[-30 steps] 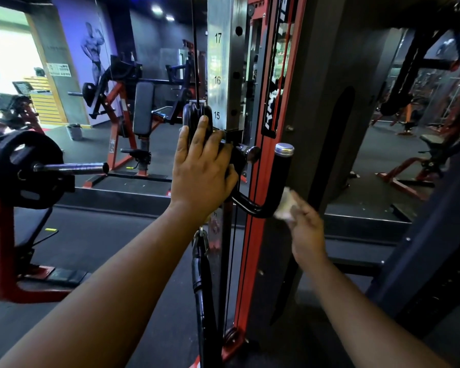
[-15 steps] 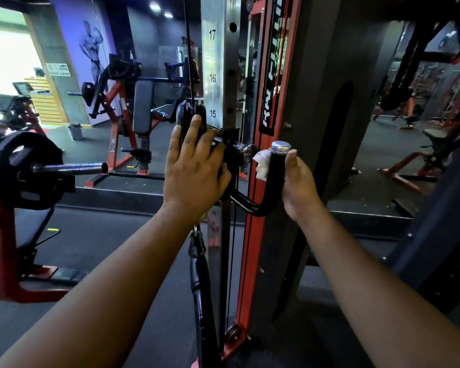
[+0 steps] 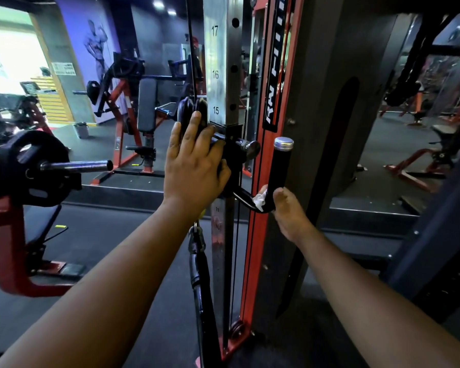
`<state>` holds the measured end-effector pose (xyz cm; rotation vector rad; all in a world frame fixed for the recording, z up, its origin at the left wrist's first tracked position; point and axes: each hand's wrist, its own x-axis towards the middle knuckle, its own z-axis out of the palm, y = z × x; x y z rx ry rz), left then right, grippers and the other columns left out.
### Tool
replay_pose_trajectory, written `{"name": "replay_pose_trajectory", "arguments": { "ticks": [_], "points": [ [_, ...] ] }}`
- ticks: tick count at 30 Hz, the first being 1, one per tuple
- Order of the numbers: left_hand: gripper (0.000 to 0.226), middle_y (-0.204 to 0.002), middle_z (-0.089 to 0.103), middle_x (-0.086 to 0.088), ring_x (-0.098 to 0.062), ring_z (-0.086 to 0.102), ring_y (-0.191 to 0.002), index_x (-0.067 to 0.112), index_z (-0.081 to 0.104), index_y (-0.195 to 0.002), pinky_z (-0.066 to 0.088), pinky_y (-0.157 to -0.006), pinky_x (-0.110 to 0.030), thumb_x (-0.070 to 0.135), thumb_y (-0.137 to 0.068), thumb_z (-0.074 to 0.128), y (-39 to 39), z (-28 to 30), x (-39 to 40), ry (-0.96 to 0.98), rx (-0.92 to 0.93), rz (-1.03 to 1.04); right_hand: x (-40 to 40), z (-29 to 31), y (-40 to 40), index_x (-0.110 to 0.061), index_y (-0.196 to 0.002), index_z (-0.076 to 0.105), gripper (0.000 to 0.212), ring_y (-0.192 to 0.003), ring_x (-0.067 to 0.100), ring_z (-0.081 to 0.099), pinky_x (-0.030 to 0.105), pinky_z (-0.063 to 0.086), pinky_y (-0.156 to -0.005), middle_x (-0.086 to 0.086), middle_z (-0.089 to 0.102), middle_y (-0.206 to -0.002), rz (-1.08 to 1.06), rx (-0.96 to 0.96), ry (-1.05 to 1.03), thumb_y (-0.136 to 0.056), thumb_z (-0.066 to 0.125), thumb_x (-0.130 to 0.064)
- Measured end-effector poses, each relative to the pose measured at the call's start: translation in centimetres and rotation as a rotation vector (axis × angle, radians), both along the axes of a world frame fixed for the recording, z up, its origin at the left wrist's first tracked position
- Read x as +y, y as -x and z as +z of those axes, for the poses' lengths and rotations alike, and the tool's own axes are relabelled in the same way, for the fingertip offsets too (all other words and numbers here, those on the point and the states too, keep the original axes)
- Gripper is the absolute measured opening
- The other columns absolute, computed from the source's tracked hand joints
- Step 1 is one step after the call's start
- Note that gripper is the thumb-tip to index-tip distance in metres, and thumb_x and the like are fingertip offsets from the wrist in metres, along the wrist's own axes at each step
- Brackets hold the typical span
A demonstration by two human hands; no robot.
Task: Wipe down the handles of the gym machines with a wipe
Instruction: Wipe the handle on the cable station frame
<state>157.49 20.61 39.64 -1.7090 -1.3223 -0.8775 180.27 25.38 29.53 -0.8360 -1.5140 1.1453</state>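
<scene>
A black upright handle (image 3: 280, 168) with a silver cap sticks out from the sliding carriage (image 3: 233, 155) of a cable machine. My right hand (image 3: 290, 211) grips the handle's lower bend through a white wipe (image 3: 259, 199), whose crumpled edge shows to the left of the bar. My left hand (image 3: 194, 166) lies flat with straight fingers over the black pulley housing on the carriage, thumb hooked round its right side. The silver numbered post (image 3: 222, 62) rises above the carriage.
A black cable attachment (image 3: 201, 274) hangs below my left hand. The red and dark machine frame (image 3: 268, 181) stands right behind the handle. A plate-loaded machine with a weight plate (image 3: 29, 166) sits at the left. Benches and racks stand farther back.
My right hand slid with the wipe from the upper part of the handle down to its lower bend. The left hand stayed on the pulley housing.
</scene>
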Motion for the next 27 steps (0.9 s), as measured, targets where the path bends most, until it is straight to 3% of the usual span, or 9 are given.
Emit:
{"name": "replay_pose_trajectory", "arguments": {
  "ticks": [2, 4, 7, 13, 17, 20, 22, 24, 27],
  "points": [
    [0.036, -0.144, 0.056, -0.010, -0.036, 0.026, -0.154, 0.018, 0.068, -0.123, 0.014, -0.127, -0.055, 0.038, -0.099, 0.050, 0.0, 0.0, 0.1, 0.003, 0.005, -0.003, -0.6, -0.1, 0.4, -0.014, -0.111, 0.066, 0.057, -0.106, 0.030, 0.063, 0.047, 0.046, -0.099, 0.013, 0.068, -0.110, -0.074, 0.038, -0.037, -0.085, 0.068, -0.065],
    [0.036, -0.145, 0.056, -0.009, -0.036, 0.026, -0.154, 0.018, 0.068, -0.123, 0.015, -0.126, -0.055, 0.039, -0.099, 0.051, 0.1, -0.1, 0.2, 0.000, 0.003, 0.004, -1.3, -0.9, 0.6, -0.012, -0.124, 0.064, 0.039, -0.121, 0.027, 0.063, 0.043, 0.046, -0.108, 0.010, 0.069, -0.124, -0.123, 0.094, -0.079, -0.094, 0.070, -0.036],
    [0.035, -0.144, 0.057, -0.009, -0.036, 0.027, -0.154, 0.018, 0.069, -0.122, 0.017, -0.125, -0.055, 0.038, -0.098, 0.052, 0.2, 0.0, 0.2, -0.011, 0.005, -0.006, -1.7, -2.0, 0.0, -0.006, -0.135, 0.059, 0.039, -0.129, 0.026, 0.059, 0.043, 0.042, -0.114, 0.011, 0.066, -0.133, -0.113, 0.086, -0.071, -0.096, 0.067, -0.010],
    [0.034, -0.145, 0.057, -0.008, -0.034, 0.027, -0.154, 0.019, 0.070, -0.120, 0.016, -0.126, -0.053, 0.038, -0.097, 0.054, 1.0, -0.2, 0.4, -0.020, -0.001, -0.029, -0.9, -2.7, -3.4, -0.007, -0.138, 0.059, 0.037, -0.132, 0.027, 0.058, 0.045, 0.046, -0.110, 0.011, 0.064, -0.137, -0.035, 0.074, 0.036, -0.101, 0.058, -0.012],
    [0.034, -0.144, 0.057, -0.008, -0.034, 0.027, -0.154, 0.018, 0.070, -0.118, 0.016, -0.126, -0.053, 0.038, -0.096, 0.054, 1.2, -0.2, 0.3, -0.029, -0.001, -0.042, -1.1, -3.0, -2.7, -0.008, -0.114, 0.071, 0.019, -0.117, 0.030, 0.067, 0.039, 0.058, -0.095, 0.011, 0.073, -0.118, -0.204, 0.228, 0.115, -0.101, 0.058, -0.011],
    [0.032, -0.142, 0.059, -0.008, -0.034, 0.030, -0.153, 0.018, 0.071, -0.116, 0.018, -0.126, -0.054, 0.037, -0.096, 0.055, 1.2, -0.2, 0.3, -0.049, -0.013, -0.066, -2.7, -5.0, -0.2, -0.016, -0.104, 0.073, 0.013, -0.106, 0.023, 0.071, 0.033, 0.058, -0.085, 0.006, 0.075, -0.110, -0.366, 0.282, 0.128, -0.100, 0.061, -0.013],
    [0.032, -0.143, 0.059, -0.008, -0.034, 0.029, -0.153, 0.018, 0.071, -0.116, 0.020, -0.125, -0.055, 0.037, -0.096, 0.055, 1.3, -0.2, 0.2, -0.050, -0.013, -0.070, -4.5, -7.2, 1.6, -0.022, -0.101, 0.073, 0.013, -0.101, 0.025, 0.070, 0.033, 0.055, -0.081, 0.002, 0.075, -0.103, -0.450, 0.200, 0.195, -0.100, 0.062, -0.014],
    [0.033, -0.143, 0.058, -0.008, -0.034, 0.029, -0.153, 0.018, 0.071, -0.117, 0.021, -0.124, -0.055, 0.037, -0.097, 0.054, 1.5, -0.2, 0.3, -0.053, -0.012, -0.076, -6.2, -8.3, 3.2, -0.029, -0.099, 0.072, 0.019, -0.100, 0.021, 0.069, 0.030, 0.052, -0.078, -0.003, 0.073, -0.099, -0.487, -0.037, 0.184, -0.100, 0.061, -0.014],
    [0.032, -0.143, 0.058, -0.008, -0.034, 0.029, -0.153, 0.018, 0.070, -0.118, 0.019, -0.125, -0.054, 0.036, -0.096, 0.056, 1.7, -0.3, 0.2, -0.056, -0.011, -0.095, -7.4, -5.2, 4.5, -0.028, -0.110, 0.067, 0.023, -0.093, 0.005, 0.066, 0.027, 0.053, -0.075, -0.006, 0.070, -0.105, -0.523, -0.329, -0.245, -0.100, 0.058, -0.009]
  ]
}}
